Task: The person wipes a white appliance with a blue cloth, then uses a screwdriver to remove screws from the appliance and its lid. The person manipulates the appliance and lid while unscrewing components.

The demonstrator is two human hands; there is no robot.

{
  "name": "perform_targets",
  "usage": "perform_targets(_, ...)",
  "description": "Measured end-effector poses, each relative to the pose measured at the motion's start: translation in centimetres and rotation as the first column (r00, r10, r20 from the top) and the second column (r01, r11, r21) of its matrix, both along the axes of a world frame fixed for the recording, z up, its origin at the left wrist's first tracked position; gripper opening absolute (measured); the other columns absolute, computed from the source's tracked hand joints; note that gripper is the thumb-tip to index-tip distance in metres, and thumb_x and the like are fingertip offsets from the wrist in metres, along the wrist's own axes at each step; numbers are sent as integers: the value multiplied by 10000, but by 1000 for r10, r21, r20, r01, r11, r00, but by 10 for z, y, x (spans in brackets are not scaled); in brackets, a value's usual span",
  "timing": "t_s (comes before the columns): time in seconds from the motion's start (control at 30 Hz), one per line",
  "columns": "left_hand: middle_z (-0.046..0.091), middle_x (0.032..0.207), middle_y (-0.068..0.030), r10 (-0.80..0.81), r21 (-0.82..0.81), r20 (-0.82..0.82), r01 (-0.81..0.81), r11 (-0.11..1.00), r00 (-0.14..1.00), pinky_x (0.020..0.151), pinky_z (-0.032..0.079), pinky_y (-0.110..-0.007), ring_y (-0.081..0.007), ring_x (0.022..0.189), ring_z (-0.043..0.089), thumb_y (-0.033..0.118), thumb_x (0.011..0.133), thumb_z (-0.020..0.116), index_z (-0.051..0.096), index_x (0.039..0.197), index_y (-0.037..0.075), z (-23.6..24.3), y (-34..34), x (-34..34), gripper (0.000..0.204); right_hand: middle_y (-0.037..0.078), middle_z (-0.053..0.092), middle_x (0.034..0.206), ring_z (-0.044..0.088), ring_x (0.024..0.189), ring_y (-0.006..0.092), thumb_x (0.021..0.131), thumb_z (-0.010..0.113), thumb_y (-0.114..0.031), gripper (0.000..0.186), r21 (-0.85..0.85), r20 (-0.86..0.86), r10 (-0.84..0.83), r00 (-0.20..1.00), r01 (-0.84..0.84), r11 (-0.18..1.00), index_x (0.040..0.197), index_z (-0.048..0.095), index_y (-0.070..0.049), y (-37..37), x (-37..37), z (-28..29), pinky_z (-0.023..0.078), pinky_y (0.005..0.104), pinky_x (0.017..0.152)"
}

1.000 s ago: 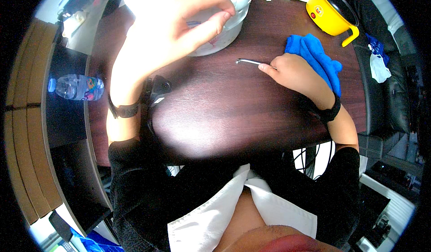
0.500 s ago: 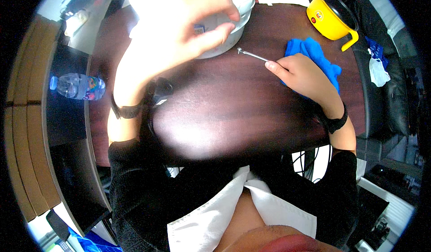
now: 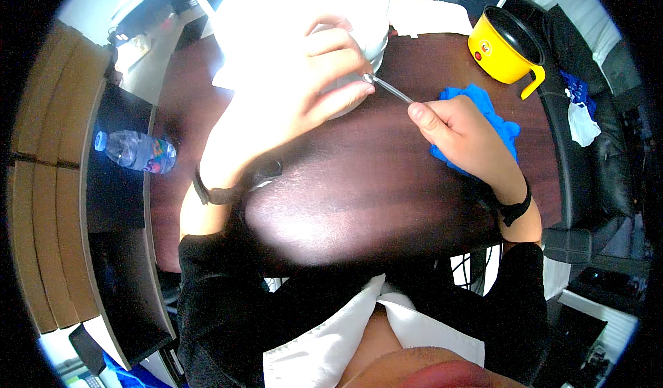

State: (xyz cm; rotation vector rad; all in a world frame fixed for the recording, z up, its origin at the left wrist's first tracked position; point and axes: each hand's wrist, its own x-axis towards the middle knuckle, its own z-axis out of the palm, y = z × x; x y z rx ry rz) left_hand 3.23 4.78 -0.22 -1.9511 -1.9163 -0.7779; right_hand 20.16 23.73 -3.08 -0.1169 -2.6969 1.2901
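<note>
My right hand point(image 3: 459, 129) grips the lower end of a slim metal tool point(image 3: 392, 91) with a small head, thumb laid along its shaft. At that head, the thumb and forefinger of my left hand point(image 3: 328, 70) are pinched together, the tip lying between them. Bright glare washes out much of this hand and wrist. Behind it stands a large white rounded object point(image 3: 369, 8), its kind lost in the glare. A crumpled blue cloth point(image 3: 507, 132) lies on the table just beyond and partly under my right hand.
A yellow pot point(image 3: 501, 53) with a handle stands at the far right of the dark wood table point(image 3: 359, 174). On the left, a plastic water bottle point(image 3: 138, 152) lies on its side. A white sheet-like thing point(image 3: 428, 18) is at the back edge.
My left hand has come down and right, its spread fingers closing at the tool's head. The right hand and tool have shifted slightly lower in the picture. The whole view has tilted a little.
</note>
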Motion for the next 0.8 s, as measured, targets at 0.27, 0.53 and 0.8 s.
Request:
perform_targets(0.27,677,908,-86,-62,103,72,54,993,995,902,478,-383,-291,1086,586,81,838,654,703,931,20,3,4,3,121,135,337,529,316,487,128,999,551,-332,473,45,1,-4,1000,4,999,723,556,53,3,0,9,292,364,450)
perform_targets(0.53,724,994,-98,-175,288,575,2,958,799,894,508,-330,-193,940,660,68,870,614,729,1028,33,7,-4,8,199,227,519,601,545,516,375,965,580,-309,371,173,-230,31,973,10,985,777,656,2,-19,-14,37,396,428,486)
perform_targets(0.8,650,1018,-234,-505,429,780,271,862,369,1005,412,-495,-343,1025,602,293,960,467,641,1167,-24,-11,-7,-12,417,215,552,597,570,539,396,946,597,-313,366,156,-340,54,939,0,988,734,664,-22,-23,-19,32,417,448,492)
